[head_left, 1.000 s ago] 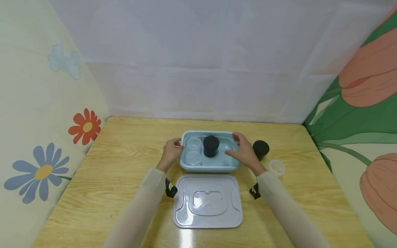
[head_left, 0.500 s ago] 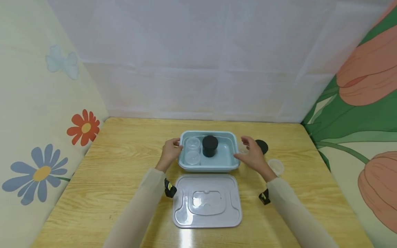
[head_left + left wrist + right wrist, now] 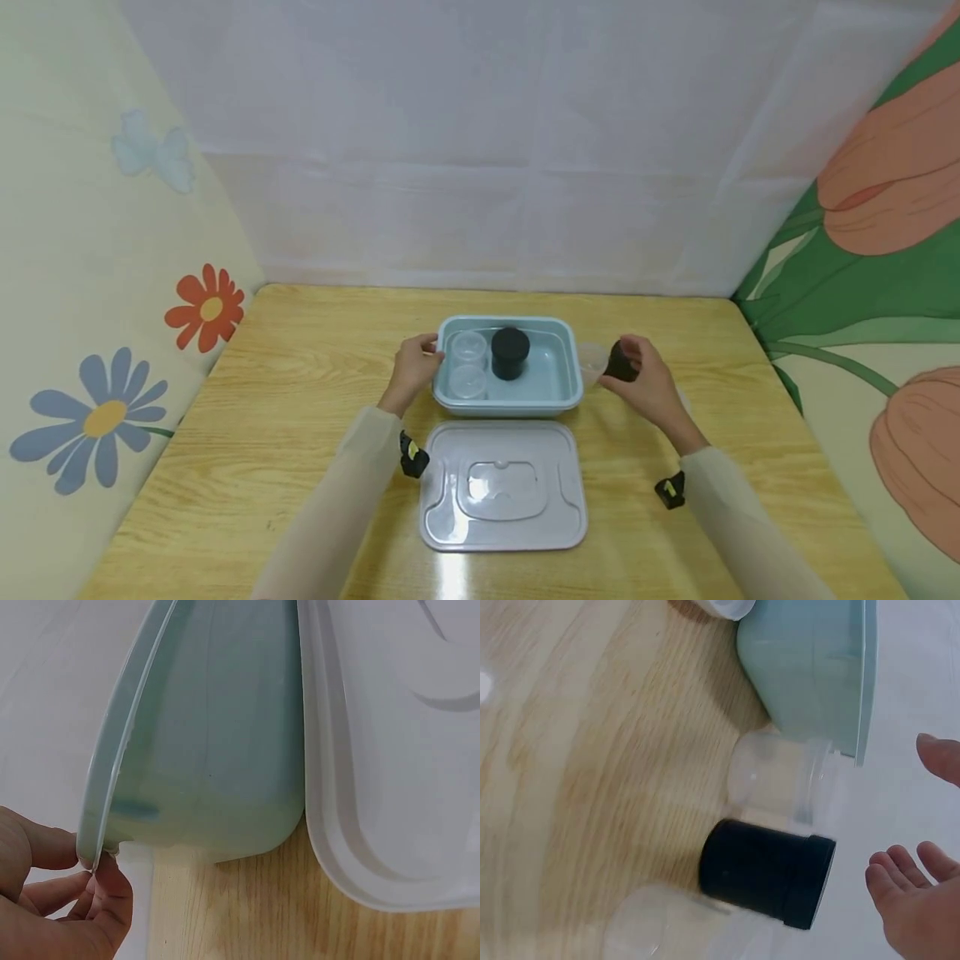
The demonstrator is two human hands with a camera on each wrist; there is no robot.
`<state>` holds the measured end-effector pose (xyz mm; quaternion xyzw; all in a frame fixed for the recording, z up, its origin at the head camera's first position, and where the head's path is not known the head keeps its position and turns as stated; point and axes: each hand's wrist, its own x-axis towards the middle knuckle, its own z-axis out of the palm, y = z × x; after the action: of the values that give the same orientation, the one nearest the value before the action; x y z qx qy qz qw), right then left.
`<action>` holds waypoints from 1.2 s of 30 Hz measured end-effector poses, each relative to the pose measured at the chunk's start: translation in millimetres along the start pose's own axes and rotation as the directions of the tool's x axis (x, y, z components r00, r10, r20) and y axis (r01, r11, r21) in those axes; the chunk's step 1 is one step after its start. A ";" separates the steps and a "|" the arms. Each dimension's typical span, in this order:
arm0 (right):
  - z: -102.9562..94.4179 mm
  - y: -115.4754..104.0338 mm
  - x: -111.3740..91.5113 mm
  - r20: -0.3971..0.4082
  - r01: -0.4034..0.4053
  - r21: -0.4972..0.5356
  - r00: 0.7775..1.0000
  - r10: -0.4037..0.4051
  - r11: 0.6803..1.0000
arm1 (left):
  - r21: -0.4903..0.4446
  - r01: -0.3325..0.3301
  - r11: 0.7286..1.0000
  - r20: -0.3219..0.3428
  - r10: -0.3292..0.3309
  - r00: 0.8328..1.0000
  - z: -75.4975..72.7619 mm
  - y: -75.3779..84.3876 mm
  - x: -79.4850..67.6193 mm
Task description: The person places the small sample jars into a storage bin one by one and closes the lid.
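Note:
My left hand (image 3: pixel 411 371) pinches the left rim of a light blue plastic tub (image 3: pixel 555 367); in the left wrist view its thumb and fingers close on the rim (image 3: pixel 91 825). Inside the tub stand a black lidded jar (image 3: pixel 510 354) and two clear lidded cups (image 3: pixel 468 382) in a row at the left. Right of the tub, my right hand (image 3: pixel 651 383) hovers with spread fingers by a second black jar (image 3: pixel 765 870). The right wrist view shows a gap between the fingers and this jar. A clear cup (image 3: pixel 780 776) stands between jar and tub.
A pale rectangular lid (image 3: pixel 502 529) lies flat in front of the tub, close to its front wall. Another clear cup (image 3: pixel 660 926) stands on the other side of the black jar, mostly behind my right hand in the head view. Wood-grain table (image 3: pixel 315 350) surrounds these.
My right hand has moved from over the tub's right end out to the black jar, uncovering a clear cup beside the tub. The left hand stays on the rim.

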<state>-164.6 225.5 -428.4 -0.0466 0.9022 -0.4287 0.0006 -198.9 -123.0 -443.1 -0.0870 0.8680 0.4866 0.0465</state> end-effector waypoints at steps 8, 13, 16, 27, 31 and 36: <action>-8.2 16.0 -12.9 -0.022 -0.010 0.009 1.000 0.010 1.000 | -0.001 -0.017 1.000 -0.013 0.017 1.000 -0.4 -0.7 0.2; -13.9 23.9 -20.5 -0.028 -0.012 0.001 1.000 0.012 1.000 | 0.001 -0.022 1.000 -0.009 0.022 1.000 -0.6 -1.5 0.7; -18.4 27.2 -22.9 -0.033 -0.014 -0.005 0.999 0.013 1.000 | 0.001 -0.015 1.000 -0.004 0.015 1.000 -0.6 -2.1 0.8; -34.8 41.1 -31.7 -0.045 -0.071 -0.010 0.996 0.071 0.997 | 0.004 -0.014 1.000 -0.012 0.014 1.000 -0.7 -0.4 -0.6; -37.7 45.8 -34.6 -0.050 -0.071 -0.012 0.996 0.070 0.997 | 0.002 -0.022 1.000 -0.019 0.022 1.000 -0.2 -1.0 0.1; -39.8 50.2 -38.2 -0.039 -0.089 -0.034 0.995 0.088 0.995 | 0.000 -0.018 1.000 -0.015 0.018 1.000 -0.2 -0.9 0.5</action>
<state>-132.3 291.1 -443.5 0.0016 0.9108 -0.4129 0.0017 -199.2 -123.6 -443.8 -0.0828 0.8690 0.4866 0.0353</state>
